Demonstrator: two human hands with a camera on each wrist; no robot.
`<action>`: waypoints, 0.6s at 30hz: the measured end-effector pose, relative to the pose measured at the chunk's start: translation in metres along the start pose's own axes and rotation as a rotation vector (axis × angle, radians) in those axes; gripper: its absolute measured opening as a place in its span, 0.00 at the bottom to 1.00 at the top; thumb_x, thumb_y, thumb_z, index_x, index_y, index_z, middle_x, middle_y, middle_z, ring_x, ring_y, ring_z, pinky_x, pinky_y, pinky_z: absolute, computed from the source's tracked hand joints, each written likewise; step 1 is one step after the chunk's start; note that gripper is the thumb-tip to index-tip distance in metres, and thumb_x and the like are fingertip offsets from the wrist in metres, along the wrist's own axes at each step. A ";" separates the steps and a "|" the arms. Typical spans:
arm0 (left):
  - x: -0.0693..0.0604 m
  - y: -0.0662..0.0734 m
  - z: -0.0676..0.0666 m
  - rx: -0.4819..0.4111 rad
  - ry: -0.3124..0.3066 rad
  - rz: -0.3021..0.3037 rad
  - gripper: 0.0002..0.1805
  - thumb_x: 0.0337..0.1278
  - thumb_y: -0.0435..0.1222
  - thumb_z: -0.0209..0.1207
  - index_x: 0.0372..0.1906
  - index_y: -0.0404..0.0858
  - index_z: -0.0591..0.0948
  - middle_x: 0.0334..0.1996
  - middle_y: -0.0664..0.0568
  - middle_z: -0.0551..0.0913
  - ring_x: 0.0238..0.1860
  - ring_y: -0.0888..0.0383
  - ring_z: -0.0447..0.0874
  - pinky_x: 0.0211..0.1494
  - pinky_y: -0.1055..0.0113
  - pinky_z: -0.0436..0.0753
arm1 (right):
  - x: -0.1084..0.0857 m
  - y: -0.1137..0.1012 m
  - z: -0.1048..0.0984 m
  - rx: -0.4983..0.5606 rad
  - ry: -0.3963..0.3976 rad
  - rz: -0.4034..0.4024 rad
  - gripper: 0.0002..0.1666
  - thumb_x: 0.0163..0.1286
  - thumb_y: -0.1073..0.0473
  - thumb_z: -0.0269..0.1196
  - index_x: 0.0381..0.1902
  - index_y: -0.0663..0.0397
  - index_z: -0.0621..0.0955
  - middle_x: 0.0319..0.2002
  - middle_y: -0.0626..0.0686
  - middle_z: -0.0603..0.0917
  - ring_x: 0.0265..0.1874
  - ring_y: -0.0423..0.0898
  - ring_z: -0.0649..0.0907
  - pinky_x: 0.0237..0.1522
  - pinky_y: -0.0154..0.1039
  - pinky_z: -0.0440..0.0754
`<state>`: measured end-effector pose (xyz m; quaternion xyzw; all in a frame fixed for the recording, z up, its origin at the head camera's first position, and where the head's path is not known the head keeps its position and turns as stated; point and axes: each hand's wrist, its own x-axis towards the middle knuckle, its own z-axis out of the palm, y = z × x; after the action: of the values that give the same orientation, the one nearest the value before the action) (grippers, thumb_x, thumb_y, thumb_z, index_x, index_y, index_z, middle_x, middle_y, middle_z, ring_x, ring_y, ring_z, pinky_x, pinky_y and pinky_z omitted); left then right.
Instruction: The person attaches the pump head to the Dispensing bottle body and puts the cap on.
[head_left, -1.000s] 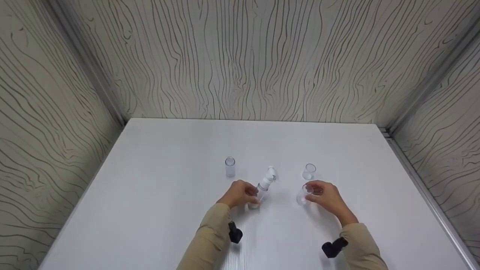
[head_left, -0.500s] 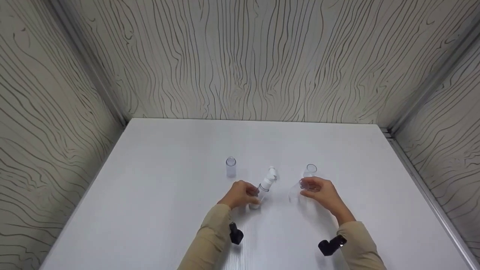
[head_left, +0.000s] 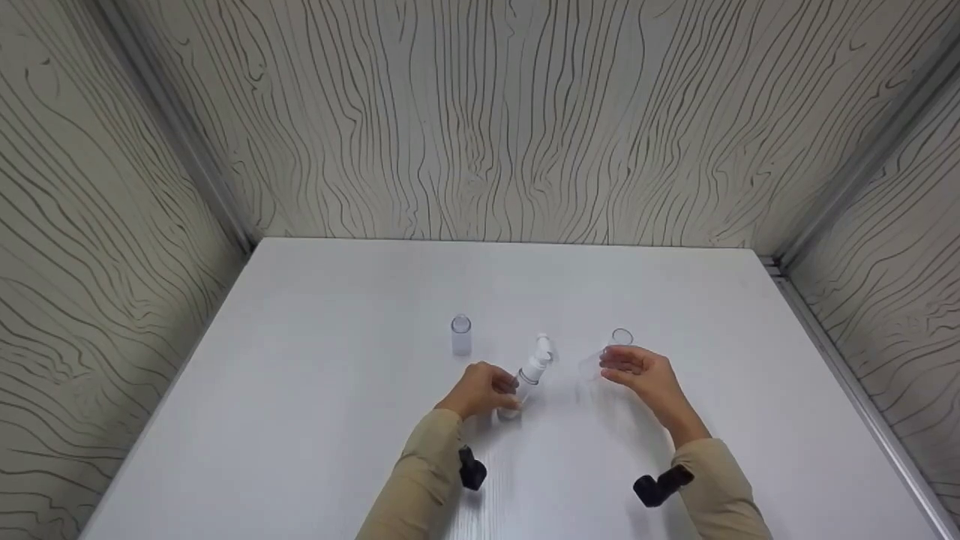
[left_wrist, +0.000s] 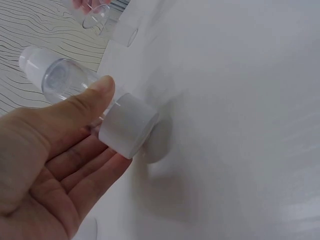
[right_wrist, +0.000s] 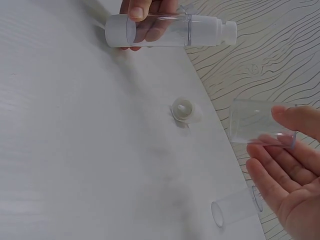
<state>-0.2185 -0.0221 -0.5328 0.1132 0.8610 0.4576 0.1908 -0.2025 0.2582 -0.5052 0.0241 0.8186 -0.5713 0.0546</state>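
Two hands work over the white table in the head view. The left hand (head_left: 484,390) grips a clear bottle (head_left: 531,373) with a white top, tilted near the middle of the table, much as it was a second ago. The right hand (head_left: 643,376) pinches a clear cup (head_left: 590,366), which has shifted leftward and farther from the person; that hand now hides the lower part of the standing cup (head_left: 621,337). The clear vial (head_left: 461,336) stands where it was.

In the left wrist view, the thumb lies along one side of the bottle with the fingers around the other, and the bottle's white base (left_wrist: 128,125) shows plainly, its shadow beside it.

In the right wrist view, the right thumb and fingers clasp the held cup near one end, well apart from the bottle. Between them a separate white piece (right_wrist: 185,110) sits on the table; the head view blends it with the bottle's top.
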 end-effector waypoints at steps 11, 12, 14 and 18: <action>0.001 0.000 0.002 0.019 0.008 -0.001 0.20 0.44 0.33 0.72 0.46 0.34 0.85 0.41 0.44 0.88 0.43 0.54 0.86 0.53 0.60 0.84 | 0.002 -0.010 0.002 0.013 -0.016 -0.017 0.30 0.61 0.60 0.68 0.60 0.65 0.75 0.57 0.64 0.81 0.42 0.25 0.82 0.49 0.21 0.80; 0.001 0.000 0.002 0.023 0.007 0.003 0.20 0.44 0.33 0.72 0.46 0.34 0.85 0.41 0.44 0.89 0.43 0.54 0.86 0.53 0.60 0.84 | 0.002 -0.012 0.002 0.015 -0.017 -0.017 0.30 0.62 0.60 0.68 0.60 0.65 0.75 0.57 0.64 0.81 0.42 0.25 0.83 0.49 0.21 0.80; 0.001 0.000 0.001 0.025 0.007 0.008 0.20 0.44 0.33 0.72 0.46 0.34 0.85 0.41 0.44 0.88 0.43 0.53 0.86 0.53 0.60 0.84 | 0.003 -0.014 0.002 0.007 -0.019 -0.018 0.30 0.62 0.59 0.68 0.60 0.65 0.75 0.57 0.64 0.81 0.44 0.27 0.83 0.49 0.21 0.80; 0.001 0.000 0.001 0.030 0.005 0.015 0.20 0.44 0.33 0.72 0.47 0.33 0.85 0.41 0.44 0.88 0.44 0.53 0.86 0.53 0.60 0.84 | 0.003 -0.017 0.003 -0.007 -0.023 -0.028 0.30 0.62 0.58 0.67 0.60 0.64 0.75 0.57 0.63 0.81 0.46 0.30 0.84 0.50 0.22 0.81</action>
<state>-0.2189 -0.0210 -0.5332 0.1213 0.8673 0.4465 0.1837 -0.2074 0.2491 -0.4909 0.0062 0.8202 -0.5693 0.0560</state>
